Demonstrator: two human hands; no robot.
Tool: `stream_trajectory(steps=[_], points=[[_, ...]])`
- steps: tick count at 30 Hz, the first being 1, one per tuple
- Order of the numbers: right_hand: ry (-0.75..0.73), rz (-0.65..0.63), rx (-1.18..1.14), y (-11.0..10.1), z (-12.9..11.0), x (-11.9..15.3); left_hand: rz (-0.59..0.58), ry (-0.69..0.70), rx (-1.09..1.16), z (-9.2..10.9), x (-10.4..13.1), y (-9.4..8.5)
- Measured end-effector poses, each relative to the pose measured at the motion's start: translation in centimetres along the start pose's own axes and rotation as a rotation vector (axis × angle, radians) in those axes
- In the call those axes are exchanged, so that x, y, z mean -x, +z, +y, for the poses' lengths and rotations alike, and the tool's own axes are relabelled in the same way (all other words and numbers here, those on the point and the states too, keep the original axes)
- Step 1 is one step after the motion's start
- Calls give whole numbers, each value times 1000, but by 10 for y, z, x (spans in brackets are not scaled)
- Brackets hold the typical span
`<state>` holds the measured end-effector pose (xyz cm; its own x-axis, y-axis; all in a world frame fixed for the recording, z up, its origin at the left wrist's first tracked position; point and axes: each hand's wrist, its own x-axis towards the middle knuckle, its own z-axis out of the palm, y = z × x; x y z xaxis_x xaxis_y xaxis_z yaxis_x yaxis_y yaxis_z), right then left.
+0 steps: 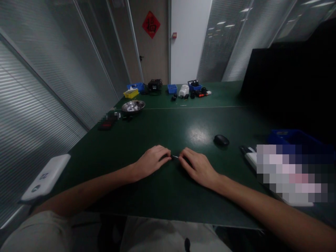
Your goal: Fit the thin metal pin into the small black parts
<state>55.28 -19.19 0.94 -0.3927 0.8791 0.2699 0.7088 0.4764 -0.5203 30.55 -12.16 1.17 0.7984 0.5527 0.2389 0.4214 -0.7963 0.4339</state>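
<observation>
Between my two hands lies a short thin rod (pixel 175 156), silvery in the middle and dark towards the left; its ends are hidden by my fingers, so its kind is unclear. My left hand (pixel 151 161) pinches the dark end between thumb and fingers. At the other end, the fingertips of my right hand (pixel 198 166) are closed on the silvery part. Both hands are low over the green table (pixel 162 196), near its front edge. Beyond my right hand sits a black computer mouse (pixel 221 140).
A white device (pixel 46 177) stands at the left edge. Far left is a metal bowl (pixel 133 107) with small pieces in it. Blue bins (pixel 172 89) and a yellow tray (pixel 131 93) line the back. On the right are a dark monitor (pixel 283 80) and a blue bin (pixel 285 134).
</observation>
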Motion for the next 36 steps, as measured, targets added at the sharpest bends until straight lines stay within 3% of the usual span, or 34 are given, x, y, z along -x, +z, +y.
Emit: stream_trajectory(steps=[3, 6, 10, 16, 21, 26, 36], points=[[4, -3, -2, 0, -1, 0, -41, -9, -3, -7, -3, -4], [2, -1, -2, 0, 0, -1, -25, -55, 11, -30, -5, -12], [-10, -4, -14, -1, 0, 0, 43, -191, 1, -83, -5, -32], [-15, -12, -26, -2, 0, 0, 144, -422, -154, -174, 13, -77], [-20, -8, -26, -1, 1, 1, 377, -691, -235, -229, 43, -108], [-18, -17, -22, -3, 0, 1, 516, -734, -314, -254, 68, -118], [-16, -32, -23, -3, 0, 1, 549, -728, -413, -276, 79, -116]])
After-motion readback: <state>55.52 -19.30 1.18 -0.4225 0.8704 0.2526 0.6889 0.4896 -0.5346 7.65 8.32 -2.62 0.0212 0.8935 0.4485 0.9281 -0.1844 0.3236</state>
